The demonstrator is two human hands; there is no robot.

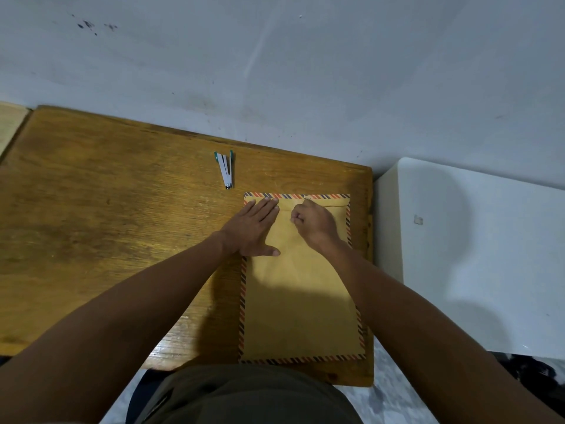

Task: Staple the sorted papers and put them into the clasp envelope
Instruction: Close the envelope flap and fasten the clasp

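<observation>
Left hand (255, 226) has no grip on anything: fingers straight and together, palm flat on the upper-left part of the clasp envelope (301, 304), thumb out to the side, pinning it down. Right hand (313, 223) is curled into a loose fist over the top centre of the envelope near the flap; whether its fingertips pinch the clasp can't be told, since knuckles hide them and the clasp itself isn't visible. Going L to R: a pale wooden surface (10, 123) is cut off at the frame's left edge; next the brown wooden table (91, 224); a small stapler (225, 169), silver w/ green ends, lies on it near the far edge, well apart from both hands; then the envelope, tan w/ red-and-dark striped border, lying flat at the table's right side, near end close to the table's front edge. Papers aren't visible. No writing or label readable on envelope or stapler. At right, a white surface (477, 255) w/ a tiny sticker, too small to read.
</observation>
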